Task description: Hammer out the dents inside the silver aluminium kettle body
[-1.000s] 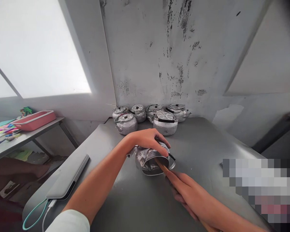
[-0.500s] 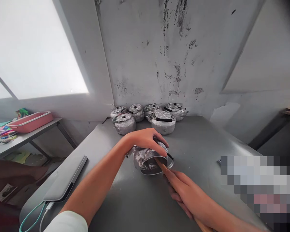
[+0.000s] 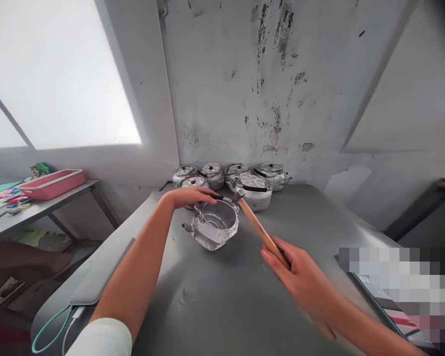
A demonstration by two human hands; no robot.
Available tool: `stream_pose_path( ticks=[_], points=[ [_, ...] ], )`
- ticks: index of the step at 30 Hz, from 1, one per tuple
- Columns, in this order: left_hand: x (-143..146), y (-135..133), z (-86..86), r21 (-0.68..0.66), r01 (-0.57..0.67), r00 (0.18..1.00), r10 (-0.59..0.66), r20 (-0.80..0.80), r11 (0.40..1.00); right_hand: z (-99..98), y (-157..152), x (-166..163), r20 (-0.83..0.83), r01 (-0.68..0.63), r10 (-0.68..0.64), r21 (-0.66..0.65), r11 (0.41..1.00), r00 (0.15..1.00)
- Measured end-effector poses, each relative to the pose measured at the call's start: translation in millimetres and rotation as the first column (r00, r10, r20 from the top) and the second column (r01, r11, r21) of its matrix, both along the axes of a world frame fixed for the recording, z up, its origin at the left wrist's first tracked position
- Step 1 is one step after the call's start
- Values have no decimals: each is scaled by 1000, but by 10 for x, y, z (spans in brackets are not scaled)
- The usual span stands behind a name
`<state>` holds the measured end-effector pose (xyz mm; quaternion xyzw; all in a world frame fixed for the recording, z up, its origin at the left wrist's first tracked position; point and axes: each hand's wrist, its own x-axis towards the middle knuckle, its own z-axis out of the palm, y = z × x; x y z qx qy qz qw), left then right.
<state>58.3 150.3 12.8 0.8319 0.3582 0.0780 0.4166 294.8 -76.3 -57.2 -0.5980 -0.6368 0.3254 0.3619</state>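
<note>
A dented silver kettle without a lid is tilted toward me, its round mouth facing up and its spout to the left. My left hand is closed at its far side, by the black grip of the handle; part of the fingers is hidden. In my right hand, with the fingers wrapped round the wooden shaft, is a hammer. Its metal head is up beside the kettle's right rim; whether they touch I cannot tell.
Several lidded kettles stand against the stained wall. A grey power bank with cables lies at the table's left edge. A phone, partly blurred, lies on the right. A pink basket is on the side table.
The hammer has come out of the kettle and its head is now raised at the right rim. The kettle has turned mouth up, and my left hand has shifted left.
</note>
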Motion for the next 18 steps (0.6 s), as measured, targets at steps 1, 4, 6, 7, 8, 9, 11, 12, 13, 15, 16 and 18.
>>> stream_pose_path(
  ticks=[1, 4, 6, 7, 8, 9, 11, 12, 13, 15, 16, 18],
  points=[
    [-10, 14, -19, 38, 14, 998, -12, -55, 999, 0, 12, 0, -35, 34, -33, 10, 999, 999],
    [62, 27, -101, 127, 31, 988, -11, -156, 991, -5, 29, -21, -159, 89, -99, -68, 994, 982],
    [148, 12, -148, 132, 32, 992, -15, -127, 991, -17, 31, -34, -213, 101, -121, -101, 990, 970],
    [189, -4, -161, 127, 40, 994, -26, -108, 991, -26, 32, -38, -225, 106, -127, -101, 989, 966],
    [223, -26, -166, 114, 50, 995, -40, -87, 992, -36, 33, -41, -227, 115, -134, -98, 989, 964],
    [252, -53, -164, 92, 59, 997, -53, -59, 994, -46, 34, -41, -224, 124, -143, -97, 988, 964],
    [296, -117, -145, 6, 73, 997, -73, 27, 997, -62, 37, -40, -210, 151, -169, -100, 983, 963],
    [313, -149, -132, -55, 82, 994, -78, 80, 995, -66, 38, -40, -204, 167, -185, -102, 981, 961],
    [329, -178, -120, -118, 97, 989, -82, 126, 988, -66, 39, -40, -201, 182, -200, -103, 978, 959],
    [355, -217, -105, -201, 119, 979, -82, 185, 972, -61, 38, -44, -213, 195, -212, -100, 976, 954],
    [366, -225, -102, -211, 119, 977, -77, 197, 970, -57, 37, -47, -225, 195, -211, -94, 976, 951],
    [381, -223, -105, -192, 96, 978, -56, 202, 977, -52, 35, -51, -247, 185, -200, -83, 979, 948]
  ],
)
